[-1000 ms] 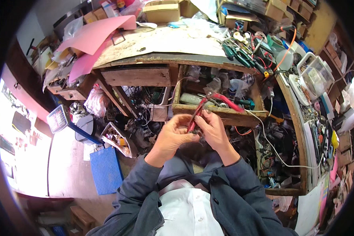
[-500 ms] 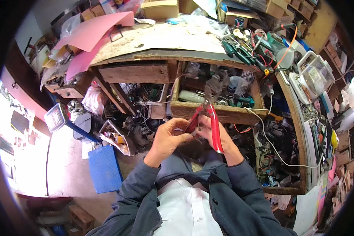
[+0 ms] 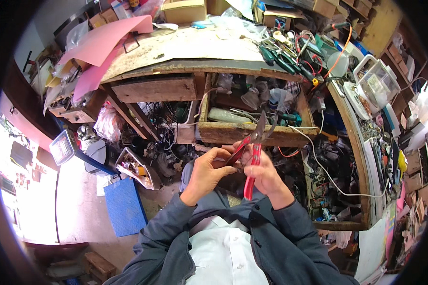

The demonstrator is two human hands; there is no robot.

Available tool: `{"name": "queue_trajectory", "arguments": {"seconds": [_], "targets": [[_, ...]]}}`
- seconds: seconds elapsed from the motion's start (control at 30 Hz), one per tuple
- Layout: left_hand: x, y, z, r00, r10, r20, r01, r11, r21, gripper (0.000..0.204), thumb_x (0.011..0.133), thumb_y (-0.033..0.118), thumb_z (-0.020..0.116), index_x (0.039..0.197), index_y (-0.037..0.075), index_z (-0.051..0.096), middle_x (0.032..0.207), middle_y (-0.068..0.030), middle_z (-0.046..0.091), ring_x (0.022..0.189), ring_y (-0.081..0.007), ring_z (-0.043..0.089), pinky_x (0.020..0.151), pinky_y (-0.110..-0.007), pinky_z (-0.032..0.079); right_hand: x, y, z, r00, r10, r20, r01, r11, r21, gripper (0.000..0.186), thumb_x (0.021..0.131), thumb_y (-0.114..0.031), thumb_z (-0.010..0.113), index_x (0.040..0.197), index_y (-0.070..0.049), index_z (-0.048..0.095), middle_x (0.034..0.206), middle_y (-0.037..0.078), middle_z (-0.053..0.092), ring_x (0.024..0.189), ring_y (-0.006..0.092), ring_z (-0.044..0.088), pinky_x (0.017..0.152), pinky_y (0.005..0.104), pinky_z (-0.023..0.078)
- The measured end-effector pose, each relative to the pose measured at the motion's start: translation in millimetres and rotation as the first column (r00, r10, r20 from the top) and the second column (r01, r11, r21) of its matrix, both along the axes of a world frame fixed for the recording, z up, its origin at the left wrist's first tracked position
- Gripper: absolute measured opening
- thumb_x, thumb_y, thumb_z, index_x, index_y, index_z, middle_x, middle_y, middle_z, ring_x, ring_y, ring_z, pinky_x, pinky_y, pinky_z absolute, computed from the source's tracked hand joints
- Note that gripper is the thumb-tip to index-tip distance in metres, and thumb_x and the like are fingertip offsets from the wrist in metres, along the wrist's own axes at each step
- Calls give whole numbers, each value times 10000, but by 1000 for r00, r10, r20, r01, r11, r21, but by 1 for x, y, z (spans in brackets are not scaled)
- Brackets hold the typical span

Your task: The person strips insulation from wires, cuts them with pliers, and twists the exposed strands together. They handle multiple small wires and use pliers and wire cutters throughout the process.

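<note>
Red-handled tin snips (image 3: pixel 254 159) are held over my lap, their blades pointing away from me and slightly apart. My right hand (image 3: pixel 267 176) is closed on the snips, its thumb lying across the right handle. My left hand (image 3: pixel 208 172) pinches the lower end of the other, darker-looking handle between thumb and fingers. Whether something small also lies between the two hands cannot be made out. Just beyond the blades is an open wooden drawer (image 3: pixel 252 135) holding plastic bags and tools.
A cluttered wooden workbench (image 3: pixel 176 50) curves ahead, with pliers (image 3: pixel 283 61) and pink sheets (image 3: pixel 111 40) on it. A white cable (image 3: pixel 325 178) hangs at the right. An open bin (image 3: pixel 145 178) and a blue panel (image 3: pixel 125 206) stand on the left floor.
The snips have turned, with the right handle now lower and nearer me. My right thumb has come over that handle, and the blades show more plainly apart. The view has shifted slightly.
</note>
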State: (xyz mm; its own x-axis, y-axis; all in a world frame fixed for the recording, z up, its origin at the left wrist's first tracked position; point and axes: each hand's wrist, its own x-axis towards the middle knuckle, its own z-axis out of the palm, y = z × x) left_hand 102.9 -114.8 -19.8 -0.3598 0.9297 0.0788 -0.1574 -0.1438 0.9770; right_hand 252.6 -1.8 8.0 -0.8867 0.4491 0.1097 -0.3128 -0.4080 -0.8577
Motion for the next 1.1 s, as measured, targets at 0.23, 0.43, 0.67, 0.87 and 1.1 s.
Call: {"name": "queue_trajectory", "arguments": {"seconds": [0.23,0.43,0.67,0.87,1.1], "targets": [[3,2,30,988,-128,91,133,990,-52,423,852,12,778,1213,-25,561,1139,-94,671,1083,-162,652,979,-317,514,3,16,7,947,-318,50,313,946,88,399,837,-83,741,1174,-1,543,1066,136,697,960,195,676,893,335,533],[13,6,16,983,-183,0,182,978,-100,409,882,-46,701,1260,-10,550,1163,-96,667,1090,-165,650,988,-326,515,-1,5,3,875,-470,118,428,863,267,345,814,15,797,1026,-39,529,895,41,673,809,99,651,734,248,547],[25,6,24,942,-227,-247,209,973,-96,388,949,-42,598,1331,-41,533,1124,-97,705,1037,-141,665,934,-286,530,3,10,-4,889,-450,85,432,886,166,372,799,-3,808,1092,-12,580,959,105,733,841,146,702,770,283,567],[21,4,35,909,-384,160,393,919,-28,384,951,36,628,1311,-63,537,1064,-113,707,1033,-134,662,939,-295,524,42,28,-11,998,64,-18,-66,964,-256,679,734,-17,711,1385,29,524,1393,255,558,1202,306,618,1019,414,493],[-7,42,48,643,-396,-656,469,880,-71,256,932,178,619,1108,6,689,868,-216,696,784,-338,702,732,-393,555,64,18,-20,996,20,89,-6,988,-156,569,760,-80,709,1288,49,538,1426,225,518,1304,308,527,1123,418,379]]}}
